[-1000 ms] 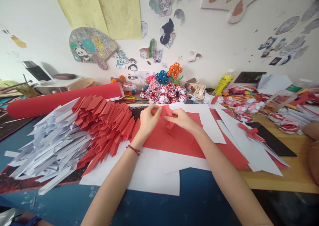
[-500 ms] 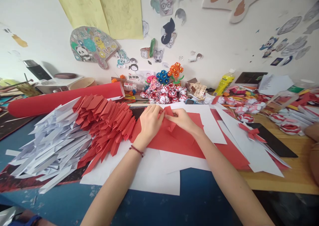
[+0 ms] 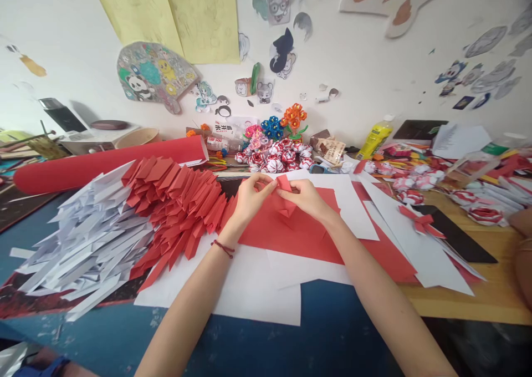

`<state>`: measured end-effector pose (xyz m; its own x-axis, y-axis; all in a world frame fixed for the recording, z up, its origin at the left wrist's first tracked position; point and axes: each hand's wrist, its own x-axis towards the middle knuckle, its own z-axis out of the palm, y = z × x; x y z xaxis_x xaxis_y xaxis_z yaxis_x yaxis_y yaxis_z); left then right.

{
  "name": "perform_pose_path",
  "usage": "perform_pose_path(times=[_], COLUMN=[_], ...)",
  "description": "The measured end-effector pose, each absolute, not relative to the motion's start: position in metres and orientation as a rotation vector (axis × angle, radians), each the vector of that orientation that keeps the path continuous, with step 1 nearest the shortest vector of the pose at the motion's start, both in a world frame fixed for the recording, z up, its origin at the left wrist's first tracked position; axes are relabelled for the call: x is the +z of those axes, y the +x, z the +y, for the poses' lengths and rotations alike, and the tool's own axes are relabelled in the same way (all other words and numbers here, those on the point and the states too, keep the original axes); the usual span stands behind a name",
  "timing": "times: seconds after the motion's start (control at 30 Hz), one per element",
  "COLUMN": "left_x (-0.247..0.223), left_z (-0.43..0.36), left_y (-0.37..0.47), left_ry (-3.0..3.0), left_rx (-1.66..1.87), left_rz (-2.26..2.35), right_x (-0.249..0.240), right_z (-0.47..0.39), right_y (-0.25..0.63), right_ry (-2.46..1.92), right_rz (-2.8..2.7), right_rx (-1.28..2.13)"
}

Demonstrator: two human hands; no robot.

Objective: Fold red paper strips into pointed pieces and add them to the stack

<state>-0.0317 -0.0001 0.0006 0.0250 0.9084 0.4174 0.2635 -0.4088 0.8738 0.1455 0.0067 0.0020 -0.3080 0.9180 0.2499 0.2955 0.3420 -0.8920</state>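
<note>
A small folded piece of red paper [image 3: 286, 204] is held up between my two hands, over a flat red sheet [image 3: 303, 238]. My left hand [image 3: 254, 195] pinches its upper left edge with thumb and forefinger. On the other side, my right hand [image 3: 305, 197] grips it between thumb and bent fingers. Just left of my left hand lies a heap of folded red paper pieces [image 3: 174, 205]. Beyond that heap spreads a pile of folded white paper pieces [image 3: 91, 244]. White sheets [image 3: 257, 288] lie beneath the red one.
A red paper roll [image 3: 103, 163] lies behind the heaps. Red-and-white paper flowers [image 3: 278, 158] cluster against the wall. At the right are a yellow bottle [image 3: 376, 136], a black board [image 3: 461, 235] and more paper. Parts of other people show at the left and right edges.
My left hand has shifted slightly left and its fingers have opened out a little around the red paper. More of the folded piece shows between the hands.
</note>
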Motion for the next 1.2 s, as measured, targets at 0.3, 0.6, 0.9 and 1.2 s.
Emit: perform_pose_path(times=[0.3,0.6,0.9,1.2], left_x=[0.0037,0.0059,0.0066,0.0065], left_z=[-0.0027,-0.0054,-0.0056,-0.0028], left_y=[-0.0304,-0.029,-0.0298,-0.0358], left_ry=[1.51,1.491,1.503,1.558], left_rx=[1.356,1.336,1.35,1.34], left_rz=[1.095,1.08,1.082,1.03], right_x=[0.0037,0.0042,0.0066,0.0082], right_z=[0.005,0.0037,0.0024,0.0012], right_y=[0.1455,0.1451,0.1449,0.145], right_ry=[-1.077,-1.086,-1.099,-1.097], right_rz=[-1.814,-1.812,-1.813,-1.862], right_rx=[0.995,0.98,0.975,0.958])
